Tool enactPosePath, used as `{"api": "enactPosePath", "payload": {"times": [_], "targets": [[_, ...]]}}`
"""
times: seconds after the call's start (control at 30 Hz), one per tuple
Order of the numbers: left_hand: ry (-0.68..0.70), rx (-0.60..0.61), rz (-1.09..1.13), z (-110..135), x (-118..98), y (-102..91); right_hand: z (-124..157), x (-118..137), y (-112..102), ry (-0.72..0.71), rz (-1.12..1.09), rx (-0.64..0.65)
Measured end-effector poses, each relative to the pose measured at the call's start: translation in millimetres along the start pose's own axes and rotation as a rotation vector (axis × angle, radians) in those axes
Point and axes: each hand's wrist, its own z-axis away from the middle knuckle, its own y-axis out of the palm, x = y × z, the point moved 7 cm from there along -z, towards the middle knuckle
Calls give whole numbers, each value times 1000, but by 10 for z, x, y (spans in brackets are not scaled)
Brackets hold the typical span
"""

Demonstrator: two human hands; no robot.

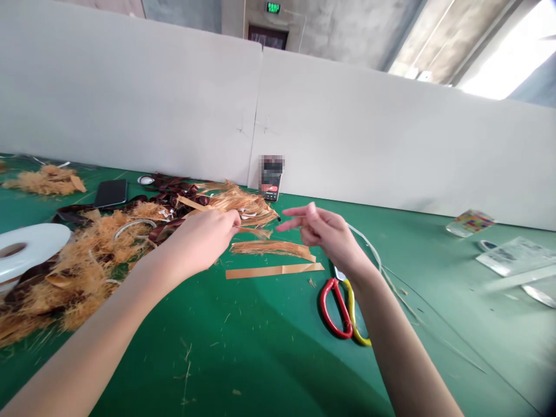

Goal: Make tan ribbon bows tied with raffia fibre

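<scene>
My left hand (212, 234) is closed in a pinch on a tan ribbon strip (256, 233). Its frayed end sticks out to the right of my fingertips. My right hand (319, 227) hovers just right of that end, two fingers stretched out and the thumb raised, with nothing seen in it. Below both hands lie a bundle of frayed strips (271, 249) and a flat tan strip (273, 270). Scissors (336, 310) with one red and one yellow handle lie under my right wrist, their blades partly hidden. Behind my left hand is a heap of tan fibre strips (238, 202).
At left, frizzy tan fibre tufts (91, 266) mix with dark brown ribbon (169, 188) beside a white spool (30, 246) and a black phone (110, 193). A lit phone (271, 178) leans on the white partition (369, 127). Clear plastic packets (516, 256) lie at right.
</scene>
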Motion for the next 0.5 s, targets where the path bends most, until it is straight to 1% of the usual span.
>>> {"api": "enactPosePath", "payload": {"times": [0.1, 0.17, 0.23, 0.3, 0.37, 0.4, 0.43, 0.47, 0.5], "targets": [[-76, -14, -66, 1, 49, -32, 26, -92, 8, 103, 375, 66], [-101, -3, -110, -3, 72, -27, 46, -158, -4, 172, 544, 110], [-128, 12, -147, -9, 96, -15, 56, -174, -34, 188, 682, 129], [-153, 9, -177, -15, 114, -11, 50, -138, -88, 155, 773, 95], [-172, -11, -206, -22, 124, -20, 43, -104, -188, 158, 779, -1], [-179, -15, -221, -26, 127, -22, 45, -95, -246, 174, 736, -57], [-183, -16, -232, -31, 130, -22, 49, -93, -296, 193, 658, -103], [-185, -18, -237, -36, 133, -22, 54, -99, -325, 214, 544, -119], [-183, -20, -237, -41, 134, -22, 58, -109, -324, 232, 397, -101]]}}
